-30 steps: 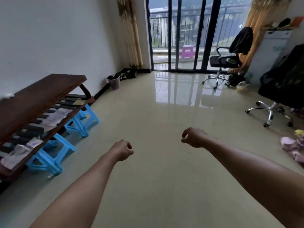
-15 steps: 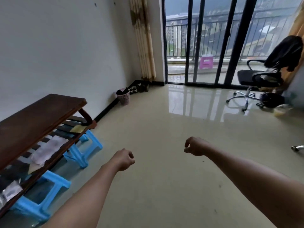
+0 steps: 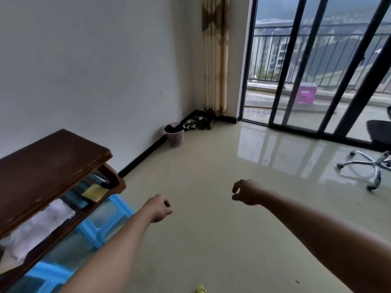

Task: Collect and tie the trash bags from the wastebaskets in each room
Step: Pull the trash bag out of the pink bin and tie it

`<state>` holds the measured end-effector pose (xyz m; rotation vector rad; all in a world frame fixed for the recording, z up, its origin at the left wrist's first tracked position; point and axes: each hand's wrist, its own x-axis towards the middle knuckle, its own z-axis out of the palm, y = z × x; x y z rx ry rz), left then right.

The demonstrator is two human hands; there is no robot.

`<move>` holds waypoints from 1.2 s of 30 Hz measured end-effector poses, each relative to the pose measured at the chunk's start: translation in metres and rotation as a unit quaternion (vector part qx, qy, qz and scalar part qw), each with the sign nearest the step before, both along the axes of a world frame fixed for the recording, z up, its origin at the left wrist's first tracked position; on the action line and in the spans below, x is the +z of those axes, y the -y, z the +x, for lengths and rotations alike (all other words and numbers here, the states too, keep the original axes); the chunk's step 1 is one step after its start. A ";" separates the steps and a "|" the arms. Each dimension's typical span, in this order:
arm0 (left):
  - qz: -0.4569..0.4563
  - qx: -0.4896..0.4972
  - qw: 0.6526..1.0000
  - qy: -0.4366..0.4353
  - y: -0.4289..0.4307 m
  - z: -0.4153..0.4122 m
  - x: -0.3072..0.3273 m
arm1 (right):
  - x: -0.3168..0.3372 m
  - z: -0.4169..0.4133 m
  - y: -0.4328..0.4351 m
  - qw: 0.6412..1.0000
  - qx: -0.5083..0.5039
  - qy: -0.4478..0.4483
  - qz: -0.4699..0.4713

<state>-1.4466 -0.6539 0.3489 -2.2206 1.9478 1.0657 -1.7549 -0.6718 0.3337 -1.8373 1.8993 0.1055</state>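
Your left hand (image 3: 159,208) is balled up, its grip pressed together on nothing. Your right hand (image 3: 246,192) curls loosely, thumb and fingers apart, holding nothing. The pink wastebasket (image 3: 175,137) (dark bag (image 3: 171,128) at its rim) stands far off against the left wall, just beside some shoes (image 3: 196,123) and beyond the brown table (image 3: 53,163).

Desk (image 3: 48,163): dark wood, against left wall.
Lower shelf (image 3: 80,203): white cloth (image 3: 40,227); yellow paper (image 3: 94,193) near its far end.
Blue stools (image 3: 103,222): floor, under desk.
Curtain (image 3: 215,56): far corner.
Purple stool (image 3: 306,96): balcony, beyond glass doors (image 3: 296,60).
Office chair (image 3: 378,140): right edge.
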 end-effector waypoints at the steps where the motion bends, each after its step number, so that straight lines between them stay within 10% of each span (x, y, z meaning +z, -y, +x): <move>1: 0.003 -0.009 1.000 0.000 0.039 -0.001 0.001 | 0.000 -0.005 0.035 1.000 -0.009 -0.003 0.008; 24: 0.005 0.041 0.999 -0.033 0.714 -0.085 -0.011 | -0.027 -0.091 0.727 0.997 -0.028 0.034 0.069; 36: 0.046 0.107 0.993 -0.026 0.989 0.000 -0.063 | -0.061 0.002 1.044 0.994 0.046 0.036 0.096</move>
